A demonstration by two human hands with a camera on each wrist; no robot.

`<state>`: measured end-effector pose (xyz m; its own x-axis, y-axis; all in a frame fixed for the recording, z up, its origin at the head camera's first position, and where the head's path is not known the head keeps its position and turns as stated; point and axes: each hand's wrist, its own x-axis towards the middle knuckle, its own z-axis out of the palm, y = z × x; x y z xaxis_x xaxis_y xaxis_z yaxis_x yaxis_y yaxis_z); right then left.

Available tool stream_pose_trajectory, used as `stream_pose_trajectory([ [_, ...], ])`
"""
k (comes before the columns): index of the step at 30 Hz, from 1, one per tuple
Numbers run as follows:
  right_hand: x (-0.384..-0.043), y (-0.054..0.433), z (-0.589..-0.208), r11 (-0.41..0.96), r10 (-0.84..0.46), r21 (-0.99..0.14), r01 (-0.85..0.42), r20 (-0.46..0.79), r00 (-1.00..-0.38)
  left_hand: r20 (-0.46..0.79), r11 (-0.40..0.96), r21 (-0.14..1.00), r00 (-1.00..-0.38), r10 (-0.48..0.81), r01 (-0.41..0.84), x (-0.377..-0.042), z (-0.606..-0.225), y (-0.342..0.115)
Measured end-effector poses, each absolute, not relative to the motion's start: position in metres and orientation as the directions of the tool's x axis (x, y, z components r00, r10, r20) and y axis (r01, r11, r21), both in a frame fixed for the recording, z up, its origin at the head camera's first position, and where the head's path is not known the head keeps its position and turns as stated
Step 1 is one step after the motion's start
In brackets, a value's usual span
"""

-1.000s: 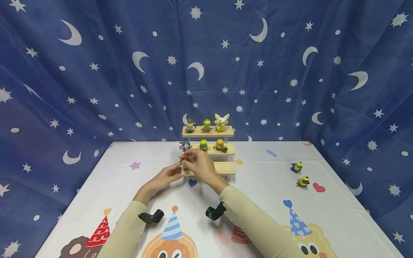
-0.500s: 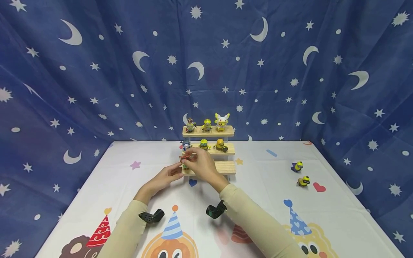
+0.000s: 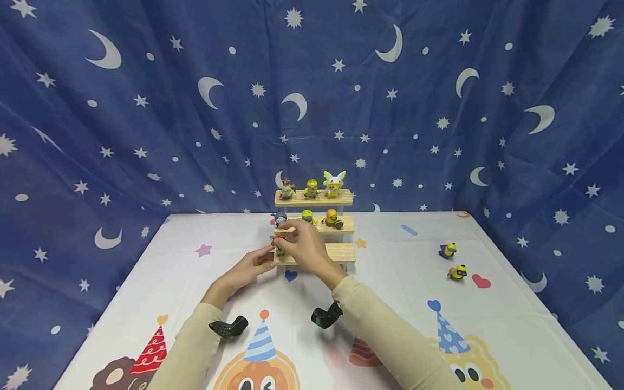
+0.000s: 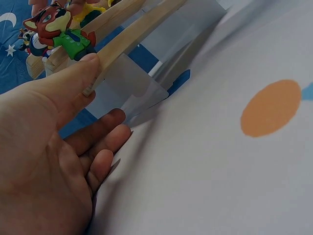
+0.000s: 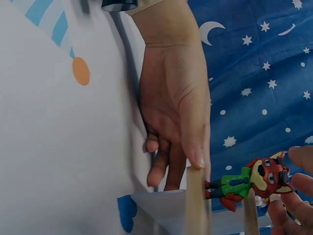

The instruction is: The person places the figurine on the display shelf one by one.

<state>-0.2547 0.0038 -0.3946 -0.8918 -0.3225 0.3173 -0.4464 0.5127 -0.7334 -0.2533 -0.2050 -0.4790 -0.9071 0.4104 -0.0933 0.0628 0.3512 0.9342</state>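
A small fox figurine [image 5: 237, 178] with a red-orange head and green shirt stands on the left end of the lowest wooden shelf [image 3: 341, 253]. My right hand [image 3: 307, 252] reaches over from the right, its thumb and fingertips holding the fox by the head. In the right wrist view these fingers [image 5: 301, 186] sit at its ears. My left hand [image 3: 246, 271] grips the left end of the same board, thumb at the corner beside the fox's feet and index finger below. Its other fingers [image 4: 105, 142] are bent loosely under the shelf.
On the middle tier are a dark-blue-capped figurine [image 3: 280, 219] and yellow ones [image 3: 332, 219]. Three more line the top tier [image 3: 317, 201], including a white-horned one [image 3: 334, 184]. Two yellow figurines [image 3: 448, 249] lie on the white tablecloth [image 3: 390, 281] at right. A starry curtain [image 3: 414, 124] hangs behind.
Both hands stay almost in place. The right fingertips have shifted very slightly at the fox's head, covering a little more of it in the head view.
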Motion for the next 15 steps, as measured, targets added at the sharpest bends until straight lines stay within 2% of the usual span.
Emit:
stream_pose_trajectory([
  [15, -0.247, 0.013, -0.376, 0.490, -0.321, -0.728, -0.479, 0.360, -0.876, -0.111, 0.360, 0.932, -0.911, 0.397, 0.044, -0.256, -0.480, -0.205],
])
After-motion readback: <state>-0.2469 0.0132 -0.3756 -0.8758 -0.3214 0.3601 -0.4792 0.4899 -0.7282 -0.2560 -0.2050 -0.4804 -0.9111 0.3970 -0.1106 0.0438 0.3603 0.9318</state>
